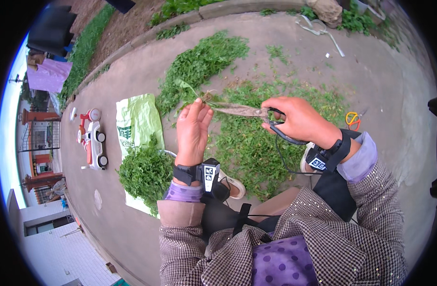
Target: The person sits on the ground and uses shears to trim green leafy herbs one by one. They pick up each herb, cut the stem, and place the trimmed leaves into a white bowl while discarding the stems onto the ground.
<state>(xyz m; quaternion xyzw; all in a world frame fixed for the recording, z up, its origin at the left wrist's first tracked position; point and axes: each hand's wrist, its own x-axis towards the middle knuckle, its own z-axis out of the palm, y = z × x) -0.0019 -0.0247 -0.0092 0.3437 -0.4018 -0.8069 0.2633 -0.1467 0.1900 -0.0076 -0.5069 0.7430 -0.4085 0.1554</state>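
Between the thumb and fingers of my left hand (193, 134) is a small green plant (185, 85) with a brownish root end (207, 96). My right hand (299, 119) grips the dark handles of a pair of scissors (240, 109) with worn, dirty blades. Their tips point left and reach the plant close to my left fingertips; whether the blades touch the root is too small to tell. Below both hands, loose cut greens (254, 157) are strewn over the concrete between my shoes. A bunch of leafy greens (145, 173) lies on a green-and-white plastic sack (138, 114) to the left.
A long heap of greens (204, 60) lies ahead on the concrete (132, 203). Orange-and-yellow-handled scissors (353, 121) rest at the right. A ride-on toy car (92, 143) stands far left. A white strap (320, 30) lies near a rock (325, 10) by the curb (200, 16).
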